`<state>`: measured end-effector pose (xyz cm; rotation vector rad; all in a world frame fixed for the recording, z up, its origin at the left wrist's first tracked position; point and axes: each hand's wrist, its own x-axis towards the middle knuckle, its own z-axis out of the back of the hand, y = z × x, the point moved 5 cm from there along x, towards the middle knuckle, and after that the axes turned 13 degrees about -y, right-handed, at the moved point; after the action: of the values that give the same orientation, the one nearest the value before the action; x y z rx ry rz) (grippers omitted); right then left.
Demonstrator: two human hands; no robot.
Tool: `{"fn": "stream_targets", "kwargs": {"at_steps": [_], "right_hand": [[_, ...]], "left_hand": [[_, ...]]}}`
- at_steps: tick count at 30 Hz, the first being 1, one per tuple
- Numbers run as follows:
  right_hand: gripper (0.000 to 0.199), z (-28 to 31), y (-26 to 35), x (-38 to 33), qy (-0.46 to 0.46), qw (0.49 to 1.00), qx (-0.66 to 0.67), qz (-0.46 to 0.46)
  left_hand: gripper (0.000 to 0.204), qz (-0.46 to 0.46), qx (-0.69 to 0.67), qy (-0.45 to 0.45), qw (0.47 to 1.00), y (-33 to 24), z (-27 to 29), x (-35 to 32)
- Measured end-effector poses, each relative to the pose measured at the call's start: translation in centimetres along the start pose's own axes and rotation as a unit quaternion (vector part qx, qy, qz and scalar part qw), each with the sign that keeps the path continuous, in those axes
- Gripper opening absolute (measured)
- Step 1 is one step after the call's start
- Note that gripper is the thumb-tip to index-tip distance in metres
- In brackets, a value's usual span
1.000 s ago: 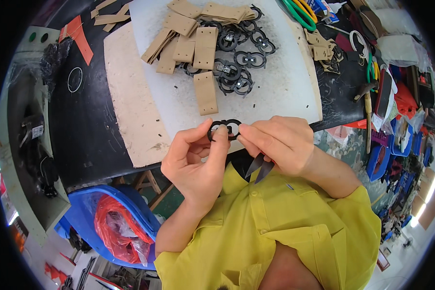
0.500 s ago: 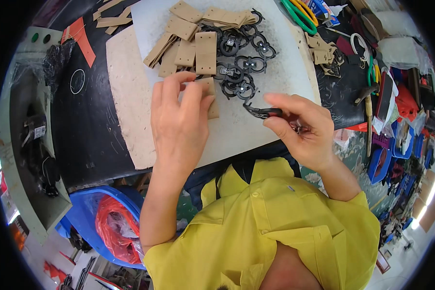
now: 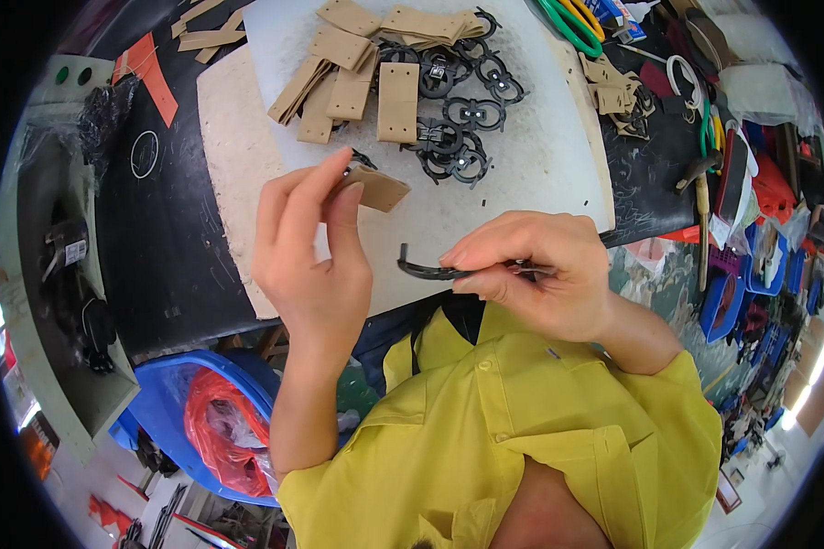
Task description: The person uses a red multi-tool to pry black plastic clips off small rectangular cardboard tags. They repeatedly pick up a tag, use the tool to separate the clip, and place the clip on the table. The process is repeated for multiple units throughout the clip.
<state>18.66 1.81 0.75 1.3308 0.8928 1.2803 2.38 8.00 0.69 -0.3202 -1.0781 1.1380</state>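
My left hand pinches a tan strap piece between thumb and fingertips, raised and tilted above the board. A small dark bit shows by those fingertips; I cannot make out whether it belongs to the strap. In my right hand, closed at the front edge of the board, is a thin black curved part, one end bent upward and pointing left. Beyond both hands lies a heap of tan strap pieces with punched holes. Right against it sit several black ring-shaped buckles with shiny metal centres.
A pale board covers the dark table. On the right lie a smaller tan pile, green cord and a hammer. Below left stands a blue bin with red plastic inside.
My left hand has lifted a tan strap piece off the board and turned it. My right hand has moved left and nearer to me, bringing the black part closer to the left hand.
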Motion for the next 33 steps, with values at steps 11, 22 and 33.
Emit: {"fn": "stream_targets", "kwargs": {"at_steps": [11,22,33], "right_hand": [[0.010,0.2,-0.8,0.3,0.012,0.994,0.007,-0.109],[0.014,-0.1,-2.7,-0.3,0.016,0.888,0.263,-0.376],[0.020,0.5,-2.8,-0.2,0.018,0.916,0.240,-0.320]], "left_hand": [[0.021,0.449,-0.414,0.068,0.789,0.2,-0.6,-3.7],[0.020,0.354,-0.416,0.033,0.837,-0.8,-0.2,-4.3],[0.023,0.409,-0.489,0.076,0.767,-1.2,-0.8,-5.7]]}}
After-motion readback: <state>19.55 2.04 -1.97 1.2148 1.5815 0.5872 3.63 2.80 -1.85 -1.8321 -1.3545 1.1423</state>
